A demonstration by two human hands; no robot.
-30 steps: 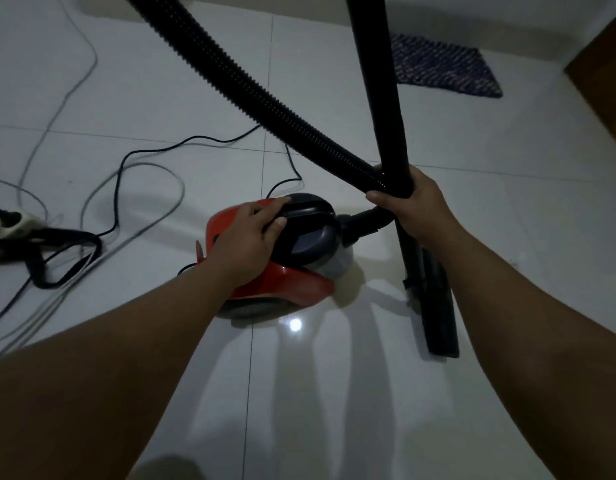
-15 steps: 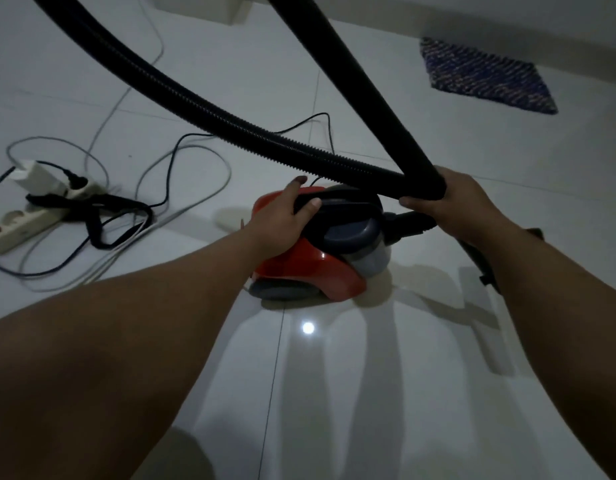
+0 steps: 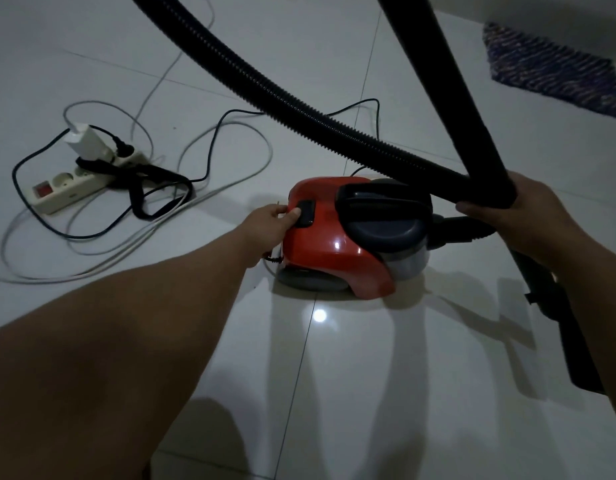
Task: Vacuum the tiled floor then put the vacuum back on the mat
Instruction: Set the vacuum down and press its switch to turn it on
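A red and dark grey canister vacuum [image 3: 337,244] sits on the glossy white tiled floor [image 3: 386,393]. My left hand [image 3: 270,220] rests at its rear end, thumb on the black button [image 3: 305,213]. My right hand [image 3: 521,216] grips the black wand [image 3: 448,88] together with the ribbed hose [image 3: 265,77]. The wand's nozzle [image 3: 573,344] touches the floor at the right. A blue woven mat [image 3: 556,71] lies at the far right.
A white power strip [image 3: 74,185] with a red switch and plugged adapters lies left of the vacuum. Black and grey cables [image 3: 209,174] loop loosely over the tiles between the strip and the vacuum.
My left hand slid from the vacuum's top handle back to the black button at its rear. The view shifted, bringing the power strip closer to centre. My right hand keeps its grip.
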